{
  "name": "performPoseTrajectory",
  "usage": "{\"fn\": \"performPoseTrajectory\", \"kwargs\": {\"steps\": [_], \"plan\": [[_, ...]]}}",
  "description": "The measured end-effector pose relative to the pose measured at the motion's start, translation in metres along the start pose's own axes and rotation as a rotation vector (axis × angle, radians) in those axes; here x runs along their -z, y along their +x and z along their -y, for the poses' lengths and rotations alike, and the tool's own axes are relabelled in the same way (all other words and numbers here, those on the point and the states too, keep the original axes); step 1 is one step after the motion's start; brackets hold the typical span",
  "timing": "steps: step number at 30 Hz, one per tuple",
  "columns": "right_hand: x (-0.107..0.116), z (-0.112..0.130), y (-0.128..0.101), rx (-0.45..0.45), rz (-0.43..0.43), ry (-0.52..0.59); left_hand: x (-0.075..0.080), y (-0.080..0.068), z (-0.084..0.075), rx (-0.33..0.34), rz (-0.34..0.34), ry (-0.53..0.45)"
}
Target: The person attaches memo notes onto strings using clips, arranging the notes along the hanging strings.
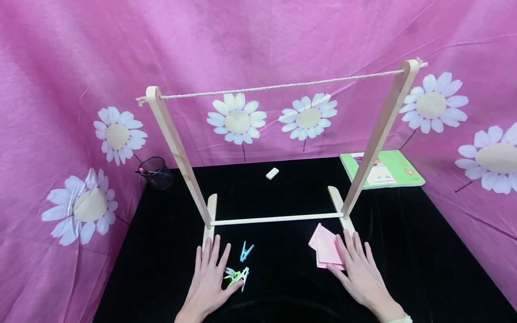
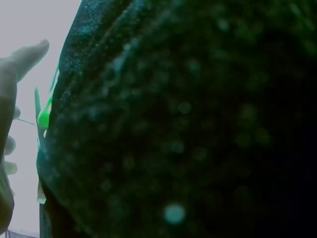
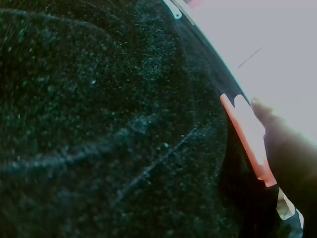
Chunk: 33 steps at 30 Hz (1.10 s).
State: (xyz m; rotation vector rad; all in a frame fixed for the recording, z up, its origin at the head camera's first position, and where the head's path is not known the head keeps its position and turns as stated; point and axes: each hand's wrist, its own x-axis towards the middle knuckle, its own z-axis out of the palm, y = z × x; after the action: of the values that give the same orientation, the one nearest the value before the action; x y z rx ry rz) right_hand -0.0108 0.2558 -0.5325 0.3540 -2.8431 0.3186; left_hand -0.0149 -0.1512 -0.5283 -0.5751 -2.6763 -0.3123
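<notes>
Clothespins [image 1: 238, 273] beside flat left hand [image 1: 208, 282] | pink papers [image 1: 327, 249] under flat right hand [image 1: 361, 271]

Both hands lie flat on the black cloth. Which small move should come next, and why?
Probably the right hand should pinch up the top pink sheet, since its fingers already rest on the stack's edge. The rope on the wooden rack carries nothing, and the clothespins lie beside the left hand, ready for clipping.
</notes>
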Motion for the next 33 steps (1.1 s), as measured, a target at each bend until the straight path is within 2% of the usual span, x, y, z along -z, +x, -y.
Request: {"fn": "performPoseTrajectory", "kwargs": {"steps": [5,12,15,21,28,33], "plan": [[-0.003,0.001,-0.002,-0.01,0.013,0.015,-0.001,0.0,0.001,-0.017,0.0,-0.044],[-0.005,0.001,-0.006,-0.031,-0.019,0.085,-0.002,-0.002,0.008,-0.119,-0.059,-0.084],[-0.005,0.0,-0.006,-0.014,-0.078,0.1,-0.001,-0.005,0.011,-0.151,-0.092,-0.107],[-0.007,-0.002,-0.007,0.077,-0.253,0.139,0.001,-0.005,0.012,-0.201,-0.152,-0.149],[-0.009,0.001,-0.004,0.145,-0.441,0.188,0.004,-0.009,0.014,-0.203,-0.133,-0.148],[-0.009,0.002,0.0,0.156,-0.524,0.206,0.006,-0.01,0.014,-0.187,-0.148,-0.104]]}}
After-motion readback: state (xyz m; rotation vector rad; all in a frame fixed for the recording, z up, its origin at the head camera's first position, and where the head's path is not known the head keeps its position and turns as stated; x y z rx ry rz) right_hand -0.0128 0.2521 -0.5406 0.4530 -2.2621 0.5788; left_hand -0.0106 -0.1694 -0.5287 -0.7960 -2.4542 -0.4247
